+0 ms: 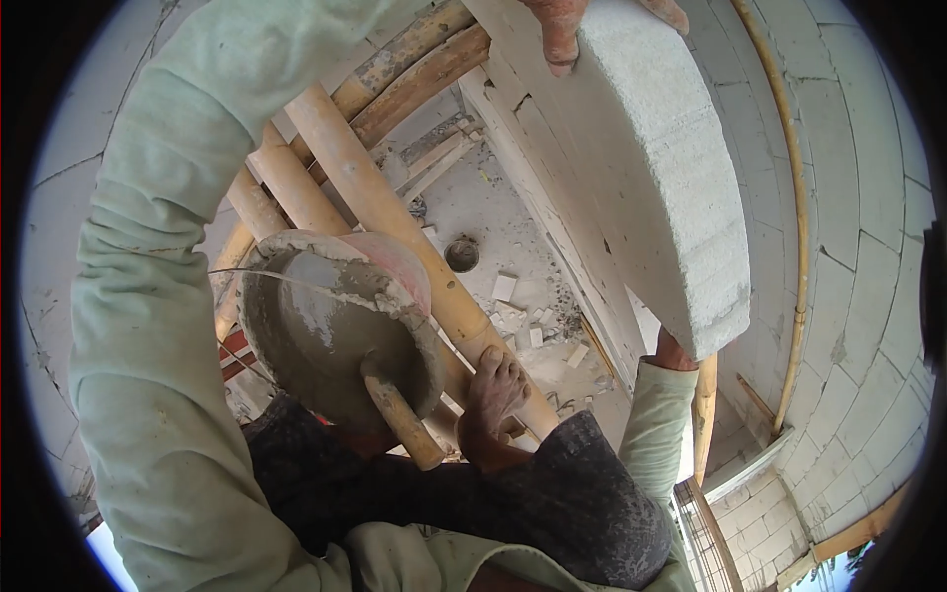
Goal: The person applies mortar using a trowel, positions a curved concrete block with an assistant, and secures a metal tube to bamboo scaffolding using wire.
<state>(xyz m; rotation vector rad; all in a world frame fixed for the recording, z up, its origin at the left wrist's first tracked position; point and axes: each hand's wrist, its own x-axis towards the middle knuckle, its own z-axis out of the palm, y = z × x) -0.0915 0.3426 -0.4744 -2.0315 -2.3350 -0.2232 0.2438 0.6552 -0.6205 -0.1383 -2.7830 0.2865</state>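
Rough, matt masonry block [686, 178]; glossy wet mortar [316, 306]; smooth bamboo poles [382, 197]; matt cloth sleeves [158, 326]

Walled at the right of the frame in pale grey blocks [858, 187] with dark joints, and at the far left in similar blockwork [69, 168]. Fronted on the right by a slender bamboo pole [802, 217]. Crossed from the upper left towards the centre by thick bamboo scaffold poles [377, 199]. Floored below, mid-frame, in dusty grey [503, 222], strewn with block offcuts [504, 287] and, higher up, pale strips [439, 168]. Edged at the lower right by a wooden plank [863, 522]. Lit by daylight, with bright sky [107, 559] at the lower left.
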